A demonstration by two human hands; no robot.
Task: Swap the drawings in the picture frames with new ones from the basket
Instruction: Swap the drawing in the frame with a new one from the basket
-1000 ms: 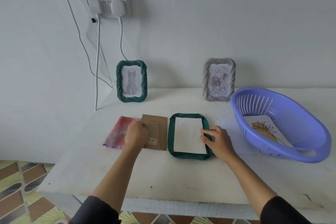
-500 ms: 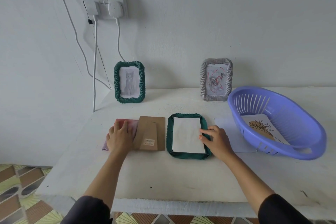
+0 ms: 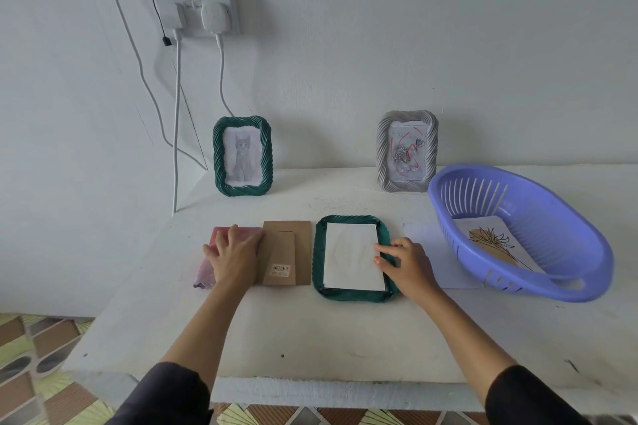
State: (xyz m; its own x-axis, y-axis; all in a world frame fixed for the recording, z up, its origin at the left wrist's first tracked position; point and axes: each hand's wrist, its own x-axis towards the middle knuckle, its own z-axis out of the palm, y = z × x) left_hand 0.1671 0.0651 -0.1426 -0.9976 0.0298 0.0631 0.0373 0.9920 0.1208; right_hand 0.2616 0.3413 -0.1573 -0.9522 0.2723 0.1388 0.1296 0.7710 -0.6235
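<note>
Drawing swap is sitting mid-step, as I'm reading it. Left hand (image 3: 234, 259) is lying flat, fingers straight, pressing the pink drawing (image 3: 241, 235), gripping nothing. Brown backing board (image 3: 290, 252) is lying just beside it, off the green frame (image 3: 318, 252). That frame is lying face down with a white sheet (image 3: 350, 259) seated inside. Right hand (image 3: 409, 267) is resting loosely bent fingertips on its right rim, holding nothing. Basket (image 3: 552, 217), far right, is holding a flower drawing (image 3: 490, 241). I'm judging next: board going back squarely over the sheet.
</note>
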